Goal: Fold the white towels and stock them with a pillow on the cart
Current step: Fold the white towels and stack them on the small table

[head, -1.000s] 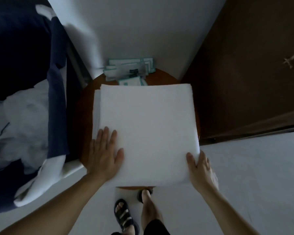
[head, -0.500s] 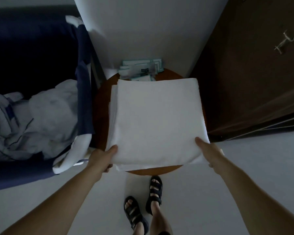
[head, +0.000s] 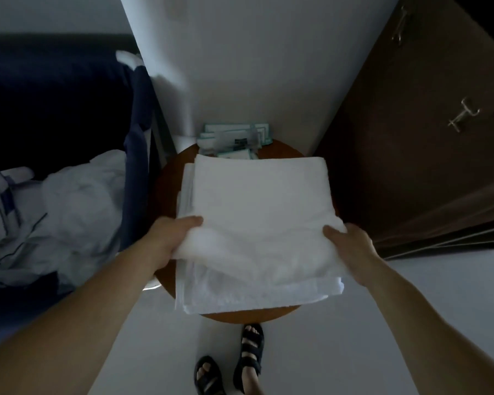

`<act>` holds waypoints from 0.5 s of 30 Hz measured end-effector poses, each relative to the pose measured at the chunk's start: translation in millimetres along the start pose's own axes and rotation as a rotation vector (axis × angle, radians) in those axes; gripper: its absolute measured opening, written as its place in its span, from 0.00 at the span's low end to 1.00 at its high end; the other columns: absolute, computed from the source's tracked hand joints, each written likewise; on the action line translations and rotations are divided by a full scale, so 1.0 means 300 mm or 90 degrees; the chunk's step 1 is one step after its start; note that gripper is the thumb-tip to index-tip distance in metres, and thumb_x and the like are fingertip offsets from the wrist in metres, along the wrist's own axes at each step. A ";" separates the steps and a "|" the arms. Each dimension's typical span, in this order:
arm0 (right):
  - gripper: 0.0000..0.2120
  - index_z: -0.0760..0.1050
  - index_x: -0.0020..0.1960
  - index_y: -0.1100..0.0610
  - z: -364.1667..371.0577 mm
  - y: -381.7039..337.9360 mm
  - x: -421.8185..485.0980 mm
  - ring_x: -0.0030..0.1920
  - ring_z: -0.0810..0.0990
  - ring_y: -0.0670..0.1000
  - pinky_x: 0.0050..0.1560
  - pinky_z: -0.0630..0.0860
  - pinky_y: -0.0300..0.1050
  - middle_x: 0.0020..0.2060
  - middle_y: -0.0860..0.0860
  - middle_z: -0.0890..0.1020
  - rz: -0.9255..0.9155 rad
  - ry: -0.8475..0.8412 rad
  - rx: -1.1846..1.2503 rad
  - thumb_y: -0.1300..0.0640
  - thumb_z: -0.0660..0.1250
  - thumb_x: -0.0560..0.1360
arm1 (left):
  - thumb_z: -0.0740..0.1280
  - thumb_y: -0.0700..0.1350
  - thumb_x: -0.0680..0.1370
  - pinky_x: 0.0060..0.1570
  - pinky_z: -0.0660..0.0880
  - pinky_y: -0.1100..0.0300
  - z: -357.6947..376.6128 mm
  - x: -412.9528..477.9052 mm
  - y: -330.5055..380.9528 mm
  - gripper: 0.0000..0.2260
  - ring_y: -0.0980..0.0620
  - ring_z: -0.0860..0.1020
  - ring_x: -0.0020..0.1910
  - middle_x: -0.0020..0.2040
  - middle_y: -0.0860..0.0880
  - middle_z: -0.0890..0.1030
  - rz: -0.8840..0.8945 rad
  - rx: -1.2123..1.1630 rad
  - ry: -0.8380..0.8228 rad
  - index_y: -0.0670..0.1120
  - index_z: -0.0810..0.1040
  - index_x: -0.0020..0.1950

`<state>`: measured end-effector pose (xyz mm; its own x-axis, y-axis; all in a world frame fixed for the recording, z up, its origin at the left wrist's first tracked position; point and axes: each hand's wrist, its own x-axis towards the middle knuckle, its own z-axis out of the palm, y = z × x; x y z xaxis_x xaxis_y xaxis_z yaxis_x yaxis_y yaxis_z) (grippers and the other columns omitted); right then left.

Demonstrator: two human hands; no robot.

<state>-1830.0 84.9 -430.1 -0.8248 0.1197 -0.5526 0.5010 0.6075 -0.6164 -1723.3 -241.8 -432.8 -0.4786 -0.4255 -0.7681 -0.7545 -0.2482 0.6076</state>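
A folded white towel (head: 257, 206) lies on a round brown table (head: 169, 195), on top of another white towel layer (head: 240, 292) that shows beneath its near edge. My left hand (head: 171, 235) grips the top towel's near left corner, thumb on top. At the near right corner my right hand (head: 351, 246) grips the same towel. The near edge is raised off the layer below. No pillow or cart shelf is plainly visible.
A dark blue linen bag (head: 137, 138) holding crumpled white sheets (head: 54, 209) stands to the left of the table. Teal-edged packets (head: 234, 138) lie at the table's far side against a white wall. A dark wooden door (head: 425, 138) stands on the right. My sandalled feet (head: 231, 363) are below the table.
My left hand went from lying flat on the towel to gripping its near left corner. Both hands now lift the top towel's near edge off the layer beneath.
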 end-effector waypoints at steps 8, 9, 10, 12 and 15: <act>0.21 0.74 0.66 0.55 -0.171 -0.520 0.017 0.52 0.78 0.50 0.52 0.76 0.49 0.56 0.50 0.78 -0.313 0.108 0.163 0.46 0.68 0.77 | 0.70 0.45 0.79 0.24 0.76 0.65 -0.023 -0.203 0.506 0.05 0.59 0.82 0.28 0.40 0.52 0.85 0.278 -0.305 0.032 0.46 0.81 0.52; 0.21 0.74 0.66 0.53 -0.191 -0.532 0.019 0.50 0.77 0.46 0.46 0.75 0.45 0.55 0.48 0.77 -0.317 0.116 0.198 0.45 0.68 0.77 | 0.72 0.46 0.77 0.24 0.76 0.63 -0.033 -0.208 0.510 0.03 0.56 0.83 0.30 0.38 0.53 0.85 0.276 -0.346 0.051 0.49 0.81 0.48; 0.20 0.74 0.65 0.50 -0.206 -0.525 0.025 0.49 0.77 0.44 0.43 0.72 0.43 0.54 0.46 0.77 -0.314 0.118 0.224 0.44 0.68 0.76 | 0.73 0.47 0.76 0.24 0.77 0.62 -0.037 -0.212 0.496 0.03 0.55 0.84 0.31 0.39 0.52 0.85 0.273 -0.363 0.072 0.50 0.80 0.46; 0.16 0.76 0.59 0.49 -0.210 -0.465 0.042 0.49 0.78 0.44 0.43 0.73 0.43 0.51 0.45 0.79 -0.293 0.114 0.229 0.44 0.69 0.75 | 0.74 0.48 0.75 0.23 0.75 0.64 -0.025 -0.172 0.413 0.05 0.57 0.82 0.30 0.40 0.52 0.83 0.271 -0.309 0.135 0.53 0.79 0.43; 0.12 0.77 0.52 0.52 -0.146 -0.277 0.078 0.48 0.81 0.54 0.50 0.77 0.50 0.49 0.51 0.81 -0.223 0.115 0.152 0.46 0.71 0.75 | 0.71 0.53 0.76 0.31 0.74 0.63 0.023 -0.081 0.172 0.07 0.57 0.80 0.38 0.45 0.54 0.82 0.282 -0.162 0.193 0.51 0.80 0.49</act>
<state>-1902.3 71.6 -367.2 -0.9772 0.0866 -0.1941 0.2123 0.4396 -0.8728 -1753.8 -238.2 -384.1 -0.5450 -0.7565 -0.3615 -0.3629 -0.1758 0.9151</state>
